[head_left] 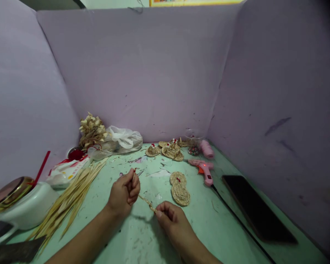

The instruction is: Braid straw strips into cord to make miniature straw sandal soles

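Note:
My left hand (pixel 124 194) is closed around one end of a thin braided straw cord (pixel 146 201) just above the green tabletop (pixel 143 238). My right hand (pixel 170 218) pinches the cord's other end, so the short braid is stretched between both hands. Just beyond my right hand lies a flat woven straw piece (pixel 179 188) shaped like a figure eight, with a small red spot on it.
A bundle of straw strips (pixel 71 200) lies at left beside a white kettle (pixel 19 209) and a packet (pixel 66 172). At the back are dried husks (pixel 92 130), a plastic bag (pixel 123 139), small woven pieces (pixel 169 149), and a pink spool (pixel 207 149). A pink glue gun (pixel 205 170) and black phone (pixel 257 209) lie right.

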A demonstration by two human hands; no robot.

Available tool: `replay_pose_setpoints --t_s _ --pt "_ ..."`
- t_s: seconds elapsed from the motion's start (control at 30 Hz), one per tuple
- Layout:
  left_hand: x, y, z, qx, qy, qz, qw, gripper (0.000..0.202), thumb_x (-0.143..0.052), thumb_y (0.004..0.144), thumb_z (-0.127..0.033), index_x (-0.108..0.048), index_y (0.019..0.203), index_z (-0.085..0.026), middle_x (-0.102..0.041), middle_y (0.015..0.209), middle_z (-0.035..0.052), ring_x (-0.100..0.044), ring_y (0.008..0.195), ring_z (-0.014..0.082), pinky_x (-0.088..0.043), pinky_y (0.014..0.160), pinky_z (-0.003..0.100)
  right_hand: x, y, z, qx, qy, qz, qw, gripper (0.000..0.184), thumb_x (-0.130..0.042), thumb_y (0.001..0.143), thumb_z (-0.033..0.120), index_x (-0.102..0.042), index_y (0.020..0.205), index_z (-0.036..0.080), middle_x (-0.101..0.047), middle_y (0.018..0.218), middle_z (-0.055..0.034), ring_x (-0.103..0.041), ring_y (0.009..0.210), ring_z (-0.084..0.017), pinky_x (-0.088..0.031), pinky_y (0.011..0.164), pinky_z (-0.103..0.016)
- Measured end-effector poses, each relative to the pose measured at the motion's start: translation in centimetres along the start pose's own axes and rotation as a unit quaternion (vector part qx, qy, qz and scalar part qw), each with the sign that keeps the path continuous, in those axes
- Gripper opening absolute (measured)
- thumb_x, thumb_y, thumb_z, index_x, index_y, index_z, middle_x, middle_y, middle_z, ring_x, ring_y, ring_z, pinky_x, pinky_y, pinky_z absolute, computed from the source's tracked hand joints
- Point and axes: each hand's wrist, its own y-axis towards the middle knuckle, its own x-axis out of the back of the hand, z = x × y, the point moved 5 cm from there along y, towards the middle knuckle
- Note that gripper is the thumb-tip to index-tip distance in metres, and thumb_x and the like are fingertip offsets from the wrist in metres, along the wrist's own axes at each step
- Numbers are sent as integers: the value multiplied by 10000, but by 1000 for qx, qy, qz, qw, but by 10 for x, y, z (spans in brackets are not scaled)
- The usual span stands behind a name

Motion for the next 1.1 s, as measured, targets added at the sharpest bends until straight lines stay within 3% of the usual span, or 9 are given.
replay_pose_setpoints --t_s 0.07,0.17,0.23,0.3,0.47,0.6,0.7,0.83,1.1 --pt "1 -2 -9 25 51 82 995 531 -361 712 -614 -380 423 -168 -328 299 -21 -195 254 38 -113 302 187 0 -2 0 5 -5 -3 1000 131 -547 678 245 -484 606 155 -394 464 61 -286 412 -48 -201 414 -182" --pt "6 -8 -21 89 161 187 965 662 -287 723 -646 -565 484 -94 -565 475 114 -229 256 18 -102 330 207 -4 -6 2 12 -34 13 999 96 -528 676 221 -493 620 151 -408 474 53 -314 429 -56 -227 428 -184" --pt "12 -11 -31 91 181 191 960 681 -267 727 -651 -642 669 -86 -637 652 146 -257 270 15 -110 345 208 -8 -11 5 26 -57 45 997 63 -528 660 193 -516 621 144 -441 498 40 -355 459 -65 -259 454 -189" --pt "14 -12 -34 82 216 174 957 618 -308 734 -625 -643 706 -107 -637 631 115 -271 285 22 -117 353 204 -13 -17 9 38 -86 72 993 50 -528 651 179 -549 629 139 -486 540 21 -395 497 -75 -289 481 -195" --pt "-3 -21 9 154 414 212 872 497 -450 726 -546 -584 524 -112 -506 400 28 -285 296 47 -156 323 194 -8 -28 24 119 -236 30 964 133 -493 693 204 -595 635 141 -528 534 2 -412 477 -83 -284 454 -199" --pt "-25 -27 33 161 335 287 883 449 -476 721 -516 -619 625 -101 -530 463 21 -294 323 45 -168 332 195 -2 -32 38 218 -292 -10 931 192 -458 742 201 -584 606 152 -572 535 -9 -450 465 -84 -300 462 -199" --pt "-24 -25 33 190 296 261 899 353 -536 681 -431 -629 655 -91 -514 453 11 -234 311 35 -95 331 206 1 -30 38 223 -276 -16 935 181 -458 765 226 -616 704 161 -618 599 -24 -511 511 -100 -336 488 -198" --pt "-14 -21 29 218 356 193 888 219 -543 605 -246 -651 725 -98 -462 398 -23 -261 317 45 -105 355 200 3 -28 34 229 -306 -20 924 171 -475 761 244 -628 745 168 -633 644 -36 -529 544 -115 -337 509 -211" --pt "-6 -9 18 46 517 70 852 175 -495 567 -238 -471 419 -147 -349 383 -50 -288 417 69 -178 430 202 3 -29 37 259 -347 -9 901 156 -447 758 192 -601 752 169 -612 669 -36 -516 565 -116 -325 530 -219"
